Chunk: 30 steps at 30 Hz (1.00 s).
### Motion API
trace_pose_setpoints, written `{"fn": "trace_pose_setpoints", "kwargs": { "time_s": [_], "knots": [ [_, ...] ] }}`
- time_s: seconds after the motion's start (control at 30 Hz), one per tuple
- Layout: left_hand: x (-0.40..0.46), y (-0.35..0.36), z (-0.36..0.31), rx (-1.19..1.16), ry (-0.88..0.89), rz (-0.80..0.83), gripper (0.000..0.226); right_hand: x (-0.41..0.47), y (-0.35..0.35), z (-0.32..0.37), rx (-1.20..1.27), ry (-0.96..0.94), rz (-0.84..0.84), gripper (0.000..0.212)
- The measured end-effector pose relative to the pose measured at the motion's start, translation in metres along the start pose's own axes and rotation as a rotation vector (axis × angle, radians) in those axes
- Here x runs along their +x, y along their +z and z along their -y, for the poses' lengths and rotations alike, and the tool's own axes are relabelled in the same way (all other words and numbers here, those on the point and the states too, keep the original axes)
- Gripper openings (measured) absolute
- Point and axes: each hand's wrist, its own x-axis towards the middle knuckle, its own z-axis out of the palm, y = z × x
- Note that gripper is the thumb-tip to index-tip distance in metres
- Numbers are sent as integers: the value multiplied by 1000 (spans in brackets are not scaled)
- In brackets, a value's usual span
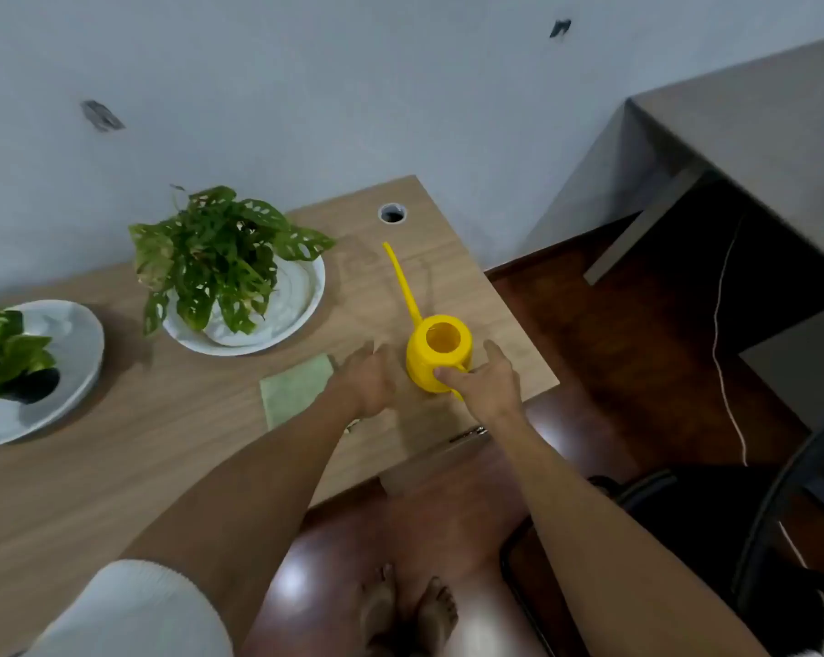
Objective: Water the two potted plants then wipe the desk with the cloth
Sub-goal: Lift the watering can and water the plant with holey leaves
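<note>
Both bare arms reached out over the surface (pixel 116 467); the right hand (pixel 483 386) had its fingers (pixel 443 373) curled around the handle of the yellow watering can (pixel 441 355), which stood upright near the right edge. The left hand (pixel 365 381) lay loosely open, empty, beside the green cloth (pixel 294 388). Both potted plants (pixel 220 258) (pixel 2 348) seemingly awaited watering, and wiping remained undone

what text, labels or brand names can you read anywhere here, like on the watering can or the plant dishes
None: no readable text in this view.
The yellow watering can shows plain plastic, no label.
The two white dishes and the green cloth bear no print.
The dark marks on the wall are scuffs, not writing.
</note>
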Motion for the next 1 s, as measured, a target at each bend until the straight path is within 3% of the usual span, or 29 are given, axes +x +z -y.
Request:
{"fn": "trace_pose_setpoints", "kwargs": {
  "time_s": [0.13, 0.27, 0.4, 0.6, 1.0],
  "knots": [
    [6, 14, 3, 14, 19, -6, 81, 11, 14, -5, 114, 15, -25, 123],
    [19, 28, 8, 23, 62, -31, 83, 16, 24, -10, 144, -121, -59, 81],
    [24, 36, 12, 0, 73, -19, 82, 18, 33, -15, 172, -188, -66, 93],
    [26, 41, 14, -10, 69, -45, 80, 19, 29, -16, 238, -279, -32, 76],
    [-9, 5, 32, -44, -39, -129, 80, -8, 14, 12, 204, -423, 59, 71]
  ]
}}
